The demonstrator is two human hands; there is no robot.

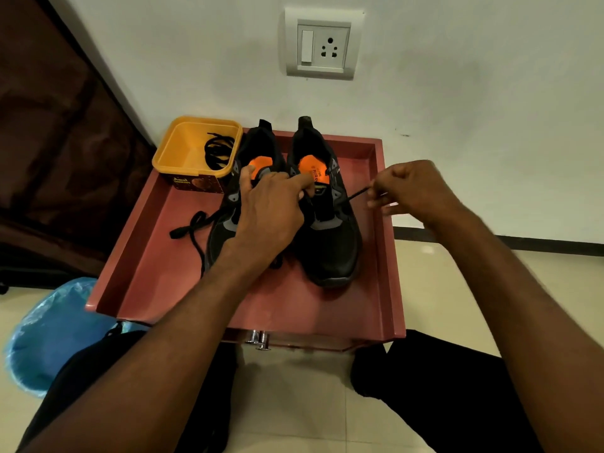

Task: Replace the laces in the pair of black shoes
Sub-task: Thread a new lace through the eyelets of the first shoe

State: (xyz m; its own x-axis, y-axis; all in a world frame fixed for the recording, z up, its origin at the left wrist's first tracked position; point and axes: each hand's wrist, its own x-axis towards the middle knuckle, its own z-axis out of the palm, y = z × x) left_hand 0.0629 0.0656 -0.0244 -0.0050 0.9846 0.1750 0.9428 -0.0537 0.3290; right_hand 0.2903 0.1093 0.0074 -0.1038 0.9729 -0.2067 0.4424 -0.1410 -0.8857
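Right hand [408,188] pinching black lace [356,194], left hand [271,204] gripping right-of-frame shoe [330,230]; could yank lace fully out, pulling too hard.

A plain white painted wall [457,93] fills the back, carrying a white plastic switch-and-socket plate [322,44]. Below runs a dark skirting strip [523,245] above glossy cream floor tiles [304,387]. A reddish-pink wooden cabinet top with raised edges [294,308] stands against the wall. At left hangs what may be a dark brown curtain [49,125]. A crumpled blue plastic bag [49,328] lies on the floor.
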